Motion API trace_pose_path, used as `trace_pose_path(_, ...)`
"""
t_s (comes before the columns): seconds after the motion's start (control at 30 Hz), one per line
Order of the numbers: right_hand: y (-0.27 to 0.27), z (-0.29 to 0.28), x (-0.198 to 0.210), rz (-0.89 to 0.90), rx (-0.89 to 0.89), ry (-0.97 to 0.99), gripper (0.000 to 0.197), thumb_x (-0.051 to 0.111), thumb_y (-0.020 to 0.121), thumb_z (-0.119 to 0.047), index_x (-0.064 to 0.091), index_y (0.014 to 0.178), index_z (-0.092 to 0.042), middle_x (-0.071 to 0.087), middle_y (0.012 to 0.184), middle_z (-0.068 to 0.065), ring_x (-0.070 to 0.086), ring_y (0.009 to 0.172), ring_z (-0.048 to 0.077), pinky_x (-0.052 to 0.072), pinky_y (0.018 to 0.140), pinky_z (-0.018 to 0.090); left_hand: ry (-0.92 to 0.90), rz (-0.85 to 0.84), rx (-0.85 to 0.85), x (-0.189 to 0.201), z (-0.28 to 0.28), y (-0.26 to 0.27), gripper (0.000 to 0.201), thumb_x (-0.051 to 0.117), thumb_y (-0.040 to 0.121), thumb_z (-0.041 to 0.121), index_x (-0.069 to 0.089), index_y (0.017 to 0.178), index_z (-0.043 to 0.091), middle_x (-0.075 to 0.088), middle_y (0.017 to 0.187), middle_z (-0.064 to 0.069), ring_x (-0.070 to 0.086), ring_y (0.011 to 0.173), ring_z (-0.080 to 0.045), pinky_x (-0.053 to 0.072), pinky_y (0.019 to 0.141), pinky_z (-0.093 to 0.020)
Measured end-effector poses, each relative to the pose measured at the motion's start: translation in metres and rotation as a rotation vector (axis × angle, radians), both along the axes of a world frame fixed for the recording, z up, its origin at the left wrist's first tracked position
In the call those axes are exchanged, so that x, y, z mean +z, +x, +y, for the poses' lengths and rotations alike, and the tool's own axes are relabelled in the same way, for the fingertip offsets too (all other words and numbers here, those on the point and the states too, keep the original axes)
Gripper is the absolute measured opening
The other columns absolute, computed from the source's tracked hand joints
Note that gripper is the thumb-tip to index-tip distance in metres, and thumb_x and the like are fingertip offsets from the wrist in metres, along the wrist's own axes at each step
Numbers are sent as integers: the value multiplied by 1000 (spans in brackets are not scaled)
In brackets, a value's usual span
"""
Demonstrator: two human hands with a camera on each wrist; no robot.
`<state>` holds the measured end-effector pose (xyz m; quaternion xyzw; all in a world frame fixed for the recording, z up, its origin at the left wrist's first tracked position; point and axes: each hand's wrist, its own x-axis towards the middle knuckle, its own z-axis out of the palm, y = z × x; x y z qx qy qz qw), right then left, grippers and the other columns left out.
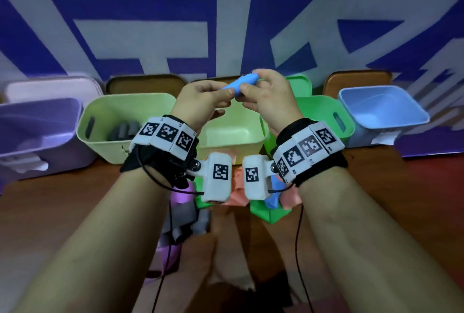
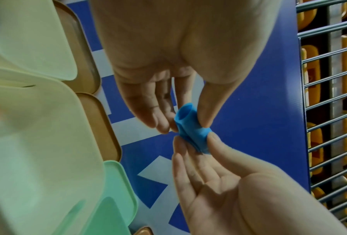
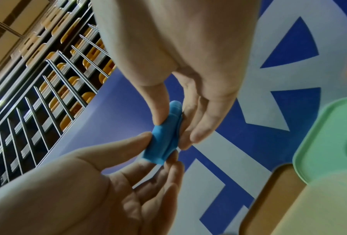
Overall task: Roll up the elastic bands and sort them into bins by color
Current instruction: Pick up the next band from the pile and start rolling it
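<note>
A rolled blue elastic band is held in the air above the row of bins. My left hand pinches its left end between thumb and fingers, and my right hand pinches its right end. In the left wrist view the blue band shows a hollow rolled end, with the left hand above it and the right hand below. In the right wrist view the blue band sits between the right hand and the left hand. The blue bin stands at the far right.
Along the back of the wooden table stand a purple bin, a light green bin holding grey rolls, a yellow-green bin and a green bin. Loose bands in several colours lie under my wrists.
</note>
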<state>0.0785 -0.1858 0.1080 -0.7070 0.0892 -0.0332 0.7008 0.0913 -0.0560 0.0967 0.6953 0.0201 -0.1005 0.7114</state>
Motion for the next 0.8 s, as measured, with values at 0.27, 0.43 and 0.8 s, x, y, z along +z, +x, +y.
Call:
trace_pose_path(0.27, 9, 19, 73, -59, -2, -3, 20, 64, 86, -1, 58, 99, -14, 68, 101, 21, 70, 84, 26, 53, 61, 19, 92, 30, -67, 77, 32, 14, 8, 69, 84, 14, 65, 77, 15, 67, 71, -2, 60, 67, -10, 47, 68, -21)
trace_pose_path(0.43, 9, 41, 99, -74, 19, -1, 41, 61, 89, 1, 55, 129, -3, 66, 86, 8, 68, 84, 22, 53, 59, 14, 94, 33, -99, 100, 50, 15, 5, 67, 86, 14, 65, 82, 14, 66, 72, -2, 60, 63, -8, 47, 68, -22)
trace_pose_path(0.8, 28, 55, 110, -67, -39, -68, 32, 64, 87, -2, 57, 117, -1, 66, 96, 16, 66, 74, 16, 54, 58, 16, 37, 21, -137, 101, 63, 44, 9, 67, 86, 13, 69, 77, 12, 67, 68, -2, 59, 64, -12, 52, 71, -26)
